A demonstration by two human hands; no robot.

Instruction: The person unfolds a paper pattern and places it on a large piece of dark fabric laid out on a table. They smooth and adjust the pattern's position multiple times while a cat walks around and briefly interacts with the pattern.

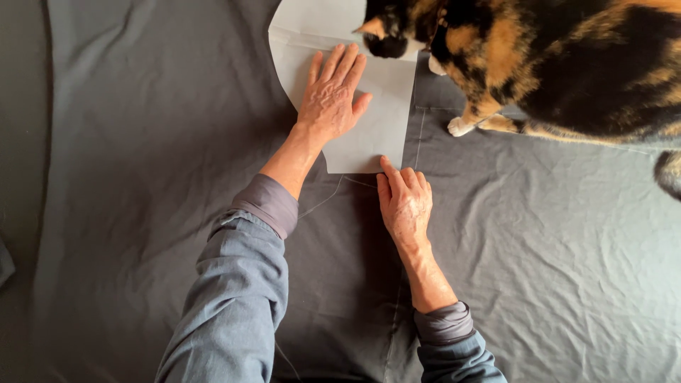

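A pale grey paper pattern piece (383, 120) lies on dark grey fabric (156, 156) spread flat. My left hand (332, 96) rests flat on the paper, fingers spread, pressing it down. My right hand (403, 198) sits just below the paper's lower edge, its index finger touching the paper's bottom corner; the other fingers are curled loosely and I cannot tell whether they hold anything small. Faint chalk lines (323, 202) run on the fabric near the paper's edges.
A calico cat (560, 64) stands on the fabric at the upper right, its head lowered over the paper's top edge, one white paw (460, 126) just right of the paper. A darker floor strip (21, 177) shows along the left.
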